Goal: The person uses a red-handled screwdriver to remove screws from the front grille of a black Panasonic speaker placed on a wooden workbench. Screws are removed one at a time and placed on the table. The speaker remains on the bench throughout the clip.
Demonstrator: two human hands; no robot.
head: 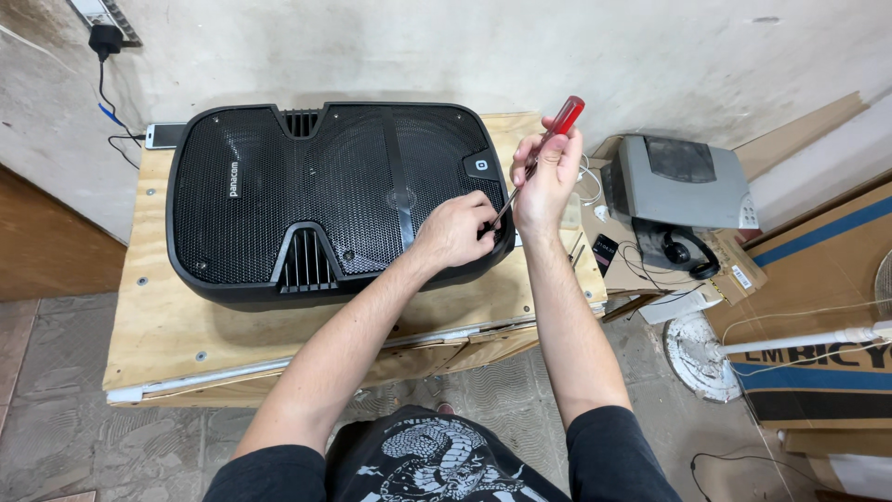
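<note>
Two bare hands meet at the right end of a large black loudspeaker with a perforated metal grille (pixel 316 191), which lies face up on a plain plywood tabletop (pixel 177 316) pushed against a whitewashed wall. The right hand (pixel 546 177) is clenched around a screwdriver with a translucent red handle and slim steel shaft (pixel 557 125); the handle sticks up past the knuckles and the shaft slants down and to the left, so the tip lands near the speaker's lower right corner, probably at a fastener there, though the tip itself is hidden behind the other hand. The left hand (pixel 457 228) rests on the grille with its fingers (pixel 483 223) pinched round the lower end of the shaft, apparently to steady and guide the tip; whether it also holds a screw cannot be told. Laying the speaker flat on its back keeps the front panel level and within easy reach from above. To the right, a grey boxy machine with a dark lid (pixel 678 181) sits on flattened brown cardboard (pixel 818 279), with black cables below it. At the top left corner a black plug adapter (pixel 105 39) hangs on the wall, its cord trailing down toward the tabletop's edge.
</note>
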